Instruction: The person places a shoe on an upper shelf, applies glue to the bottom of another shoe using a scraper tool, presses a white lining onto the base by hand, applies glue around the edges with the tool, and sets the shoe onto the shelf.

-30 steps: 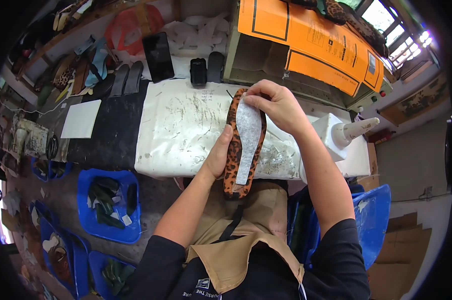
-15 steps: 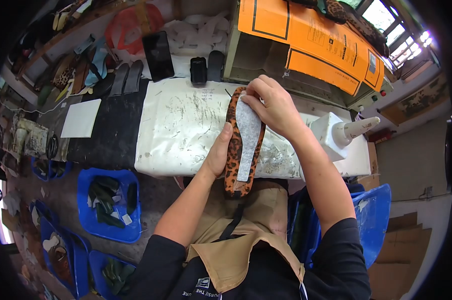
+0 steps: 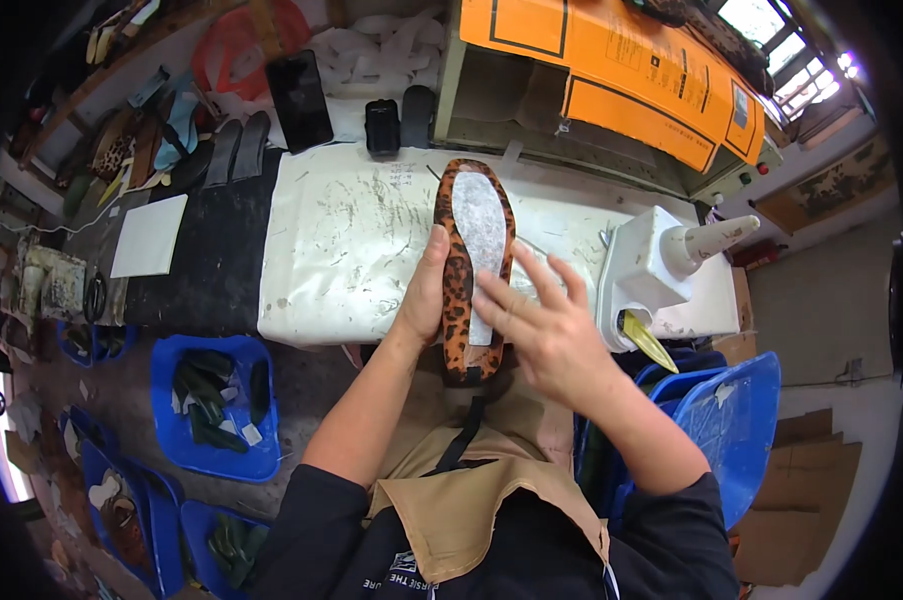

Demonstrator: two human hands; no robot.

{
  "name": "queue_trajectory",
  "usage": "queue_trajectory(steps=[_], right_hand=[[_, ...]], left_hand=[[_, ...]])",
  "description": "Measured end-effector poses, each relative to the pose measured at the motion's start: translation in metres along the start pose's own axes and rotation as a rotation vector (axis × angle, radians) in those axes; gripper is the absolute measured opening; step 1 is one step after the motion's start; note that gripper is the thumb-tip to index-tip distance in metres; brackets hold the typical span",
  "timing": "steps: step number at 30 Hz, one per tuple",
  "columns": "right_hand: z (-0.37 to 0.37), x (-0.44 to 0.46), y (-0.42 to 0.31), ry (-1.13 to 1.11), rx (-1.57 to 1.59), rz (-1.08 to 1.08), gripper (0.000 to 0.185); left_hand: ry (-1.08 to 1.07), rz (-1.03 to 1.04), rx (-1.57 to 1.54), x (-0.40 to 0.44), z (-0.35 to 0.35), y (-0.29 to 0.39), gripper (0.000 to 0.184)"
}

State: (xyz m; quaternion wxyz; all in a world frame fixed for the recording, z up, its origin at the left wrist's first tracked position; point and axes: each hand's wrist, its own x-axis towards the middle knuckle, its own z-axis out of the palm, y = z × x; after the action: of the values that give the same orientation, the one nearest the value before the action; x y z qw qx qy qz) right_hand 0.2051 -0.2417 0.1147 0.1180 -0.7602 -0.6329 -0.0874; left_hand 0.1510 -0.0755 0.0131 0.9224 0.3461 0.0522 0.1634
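A leopard-print shoe (image 3: 457, 300) is held lengthwise in front of me, its underside facing up and its narrower end towards my apron. A pale grey felt-like filler piece (image 3: 481, 215) lies along the middle of that underside, with the leopard-print margin showing around it. My left hand (image 3: 428, 290) grips the shoe from its left side, thumb along the edge; its other fingers are hidden beneath. Fingers apart, my right hand (image 3: 546, 325) is over the shoe's right side, with fingertips at the filler's lower half.
A white worktable (image 3: 341, 240) with dark smears lies ahead. To the right stand a white bottle-like container (image 3: 651, 265) and blue bins (image 3: 731, 430). An orange-covered box (image 3: 611, 80) is at the back. A phone (image 3: 299, 100) leans at back left; a blue basket (image 3: 216, 465) sits lower left.
My right hand has moved from the filler's far end down towards its near half, and its pinched fingers have spread. The left hand still grips the shoe. The view has shifted slightly.
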Motion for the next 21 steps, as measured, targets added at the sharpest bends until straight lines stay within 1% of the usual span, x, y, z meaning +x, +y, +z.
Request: queue_trajectory(steps=[4,8,12,14,18,21], right_hand=[[0.001,-0.013,-0.012,-0.057,0.078,-0.023,0.048],[0.006,0.013,0.023,0.106,-0.005,0.061,0.047],[0.011,0.051,0.047,0.147,-0.043,0.078,0.045],[0.011,0.053,0.048,0.159,-0.055,0.091,0.045],[0.011,0.043,0.034,0.122,-0.010,0.033,0.043],[0.011,0.015,0.014,0.078,-0.038,0.036,0.042]], left_hand=[[-0.065,0.023,0.031,-0.001,-0.005,0.005,0.065],[-0.032,-0.075,0.086,-0.003,-0.010,0.000,0.070],[-0.011,-0.050,0.199,-0.005,-0.007,0.006,0.071],[-0.006,-0.048,0.237,-0.004,-0.005,0.006,0.071],[0.047,-0.020,0.104,-0.003,-0.004,0.002,0.071],[0.085,-0.034,0.042,-0.002,-0.003,0.004,0.070]])
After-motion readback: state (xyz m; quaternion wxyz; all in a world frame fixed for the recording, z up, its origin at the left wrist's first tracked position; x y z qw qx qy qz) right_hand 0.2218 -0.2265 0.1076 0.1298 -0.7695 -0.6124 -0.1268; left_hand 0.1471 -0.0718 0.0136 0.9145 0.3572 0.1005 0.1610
